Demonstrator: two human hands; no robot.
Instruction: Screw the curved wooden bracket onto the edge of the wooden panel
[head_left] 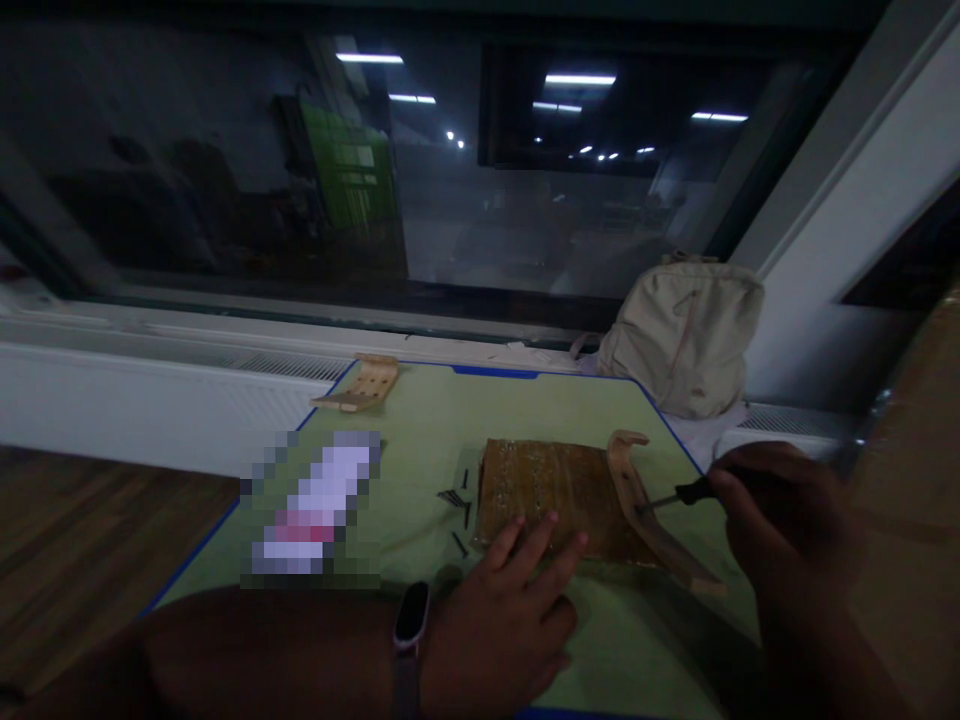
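A flat brown block [559, 485], wrapped in shiny clear film or tape, lies on the green table. Against its right side rests a curved wooden piece [652, 535] with holes in it. My left hand [517, 610] lies on the block's near edge, fingers spread. In my right hand [787, 530] is a screwdriver [694, 490], its fingers wrapped round the dark handle. The shaft points left, and its tip meets the curved piece near a hole; whether a screw sits there cannot be made out. Several dark screws [454, 497] lie just left of the block.
A second curved wooden piece [367, 382] with holes lies at the table's far left corner. Nearer, a pixelated item [322, 505] covers part of the left side. A beige backpack [686, 335] stands beyond the far right corner, below the window. A brown carton-like surface [911, 480] rises at right.
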